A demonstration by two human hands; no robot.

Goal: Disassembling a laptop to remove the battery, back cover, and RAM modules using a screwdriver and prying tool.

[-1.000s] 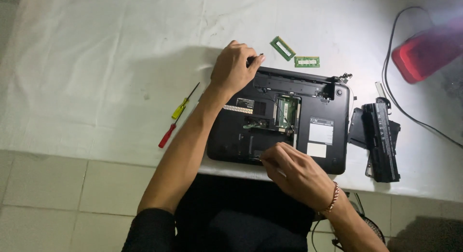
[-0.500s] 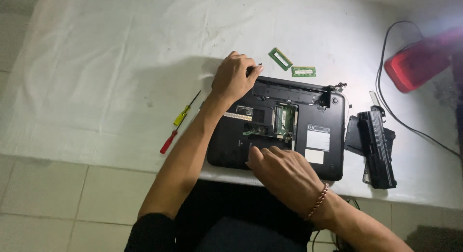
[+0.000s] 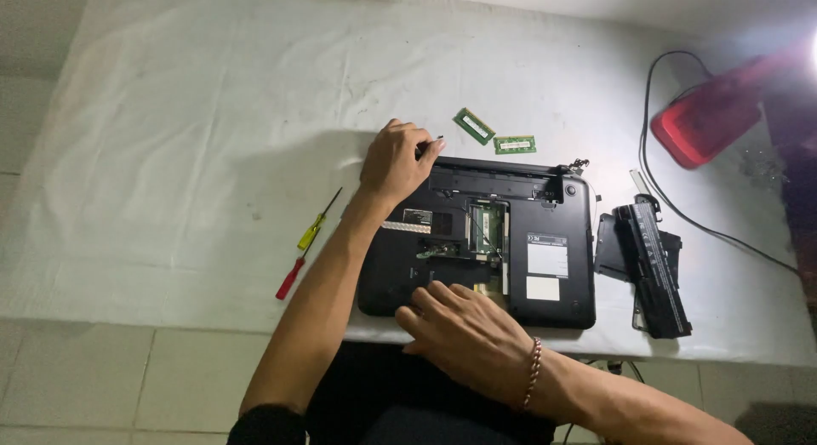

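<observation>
Under both hands lies the laptop [image 3: 545, 258]: left hand [image 3: 393, 160] grips its corner, right hand [image 3: 464, 330] flat.

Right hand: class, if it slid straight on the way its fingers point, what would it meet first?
The right hand lies on the laptop, fingers pointing up-left. It would likely meet the left forearm first, though depth is unclear.

Left hand [image 3: 396, 160] curled, arm stretched forward; right hand [image 3: 464, 330] flat, fingers spread, palm down.

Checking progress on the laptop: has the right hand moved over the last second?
Yes. The right hand has slid left along the laptop's near edge, away from the white labels and toward the near-left corner. The left hand stays at the far-left corner.
</observation>
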